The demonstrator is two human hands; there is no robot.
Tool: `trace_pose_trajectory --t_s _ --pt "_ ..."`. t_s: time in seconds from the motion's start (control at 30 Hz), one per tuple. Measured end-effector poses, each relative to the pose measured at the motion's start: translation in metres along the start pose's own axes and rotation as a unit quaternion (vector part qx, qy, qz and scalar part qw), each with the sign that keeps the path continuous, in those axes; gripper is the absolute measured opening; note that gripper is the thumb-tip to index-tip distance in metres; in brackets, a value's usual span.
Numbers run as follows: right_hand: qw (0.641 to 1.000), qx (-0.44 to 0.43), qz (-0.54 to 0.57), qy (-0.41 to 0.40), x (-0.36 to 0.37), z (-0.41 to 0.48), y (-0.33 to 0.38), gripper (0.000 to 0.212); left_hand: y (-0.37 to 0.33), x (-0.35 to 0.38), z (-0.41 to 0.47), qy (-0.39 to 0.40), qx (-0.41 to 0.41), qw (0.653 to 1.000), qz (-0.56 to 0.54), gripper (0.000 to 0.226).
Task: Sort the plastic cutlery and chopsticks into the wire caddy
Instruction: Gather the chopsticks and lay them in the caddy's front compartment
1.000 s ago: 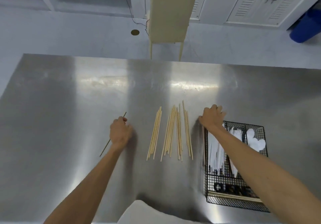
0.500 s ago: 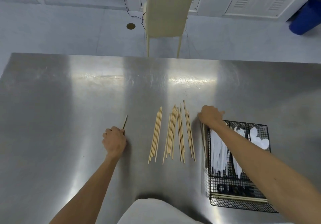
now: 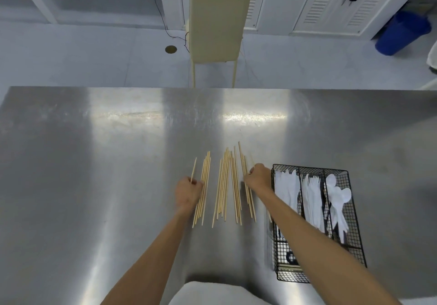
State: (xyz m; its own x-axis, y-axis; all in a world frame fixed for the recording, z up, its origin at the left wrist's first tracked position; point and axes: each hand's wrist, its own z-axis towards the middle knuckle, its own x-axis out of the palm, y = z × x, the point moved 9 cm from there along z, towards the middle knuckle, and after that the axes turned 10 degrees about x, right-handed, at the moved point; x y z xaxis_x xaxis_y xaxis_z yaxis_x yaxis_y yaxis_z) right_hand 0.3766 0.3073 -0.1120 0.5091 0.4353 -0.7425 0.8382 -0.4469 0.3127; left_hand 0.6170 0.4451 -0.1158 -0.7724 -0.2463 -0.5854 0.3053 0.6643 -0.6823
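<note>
Left grip pinches one chopstick; right grip curls onto chopsticks on the tabletop, just beside the wire caddy. Its compartments hold knives, forks and spoons.

Steel table, glare patches | cream chair beyond far edge | blue bin on floor, far right | round floor plate left of chair | louvred doors behind

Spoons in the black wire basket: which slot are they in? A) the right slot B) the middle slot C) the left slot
A: the white spoons lie in the rightmost slot of the caddy, with forks in the middle slot and knives in the left one.
</note>
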Motion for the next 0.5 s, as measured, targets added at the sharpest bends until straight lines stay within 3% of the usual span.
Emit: trace_pose_trajectory --t_s 0.17,0.33,0.43,0.5 --pt "0.999 0.036 0.008 -0.007 0.019 -0.001 -0.020 0.009 0.002 0.009 -0.006 0.002 -0.031 1.000 0.004 0.013" --pt "0.995 0.078 0.026 0.051 0.032 0.004 -0.024 0.014 -0.004 0.013 -0.004 0.037 -0.034 0.998 0.027 0.012" --pt "0.995 0.075 0.024 0.068 0.031 0.003 -0.022 0.004 -0.006 0.014 -0.004 0.053 -0.028 0.998 0.035 0.019" --pt "0.995 0.066 0.047 0.062 0.025 0.005 -0.020 0.020 -0.008 0.012 -0.004 0.054 -0.020 0.998 0.030 0.020"
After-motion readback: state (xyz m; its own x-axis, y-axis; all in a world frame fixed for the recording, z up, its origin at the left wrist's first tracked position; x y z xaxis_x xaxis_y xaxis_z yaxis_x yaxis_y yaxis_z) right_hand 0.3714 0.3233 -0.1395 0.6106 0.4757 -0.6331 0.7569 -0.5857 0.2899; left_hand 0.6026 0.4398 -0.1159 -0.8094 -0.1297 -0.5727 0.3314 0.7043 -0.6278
